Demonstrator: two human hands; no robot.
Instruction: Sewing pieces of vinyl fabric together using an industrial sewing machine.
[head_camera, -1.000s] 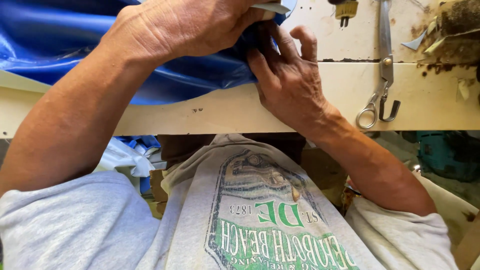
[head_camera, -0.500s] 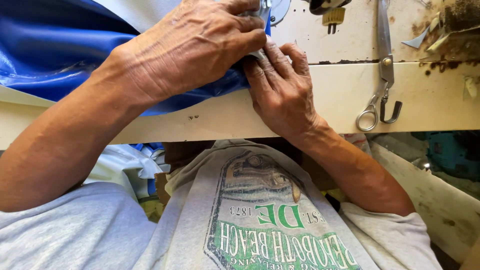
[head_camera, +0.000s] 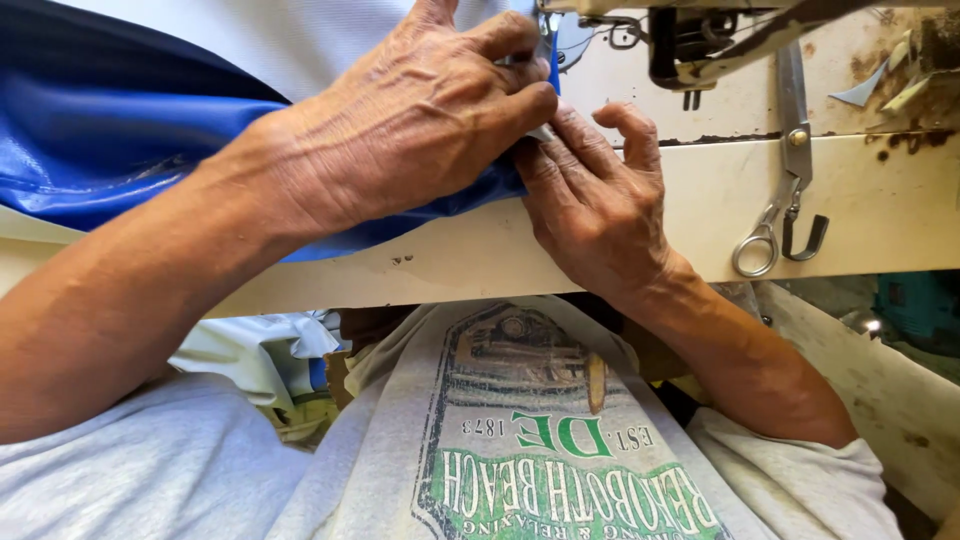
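Note:
A shiny blue fabric with a white layer over it lies across a cream sewing table. My left hand presses down on the fabric's right edge, fingers curled over it. Touching it from the right, my right hand pinches the same edge under my left fingertips, index finger raised. The fold sits just in front of the sewing machine's presser foot at the top. The fabric edge itself is mostly hidden by my fingers.
Metal scissors lie on the table to the right of my hands, beside a dark hook. Scraps and rusty stains mark the far right corner. Below the table edge are my grey printed shirt and white cloth.
The hands sit lower in the view than before and the machine head has come into sight at the top. Both hands keep their hold on the fabric edge, fingers bunched closer together.

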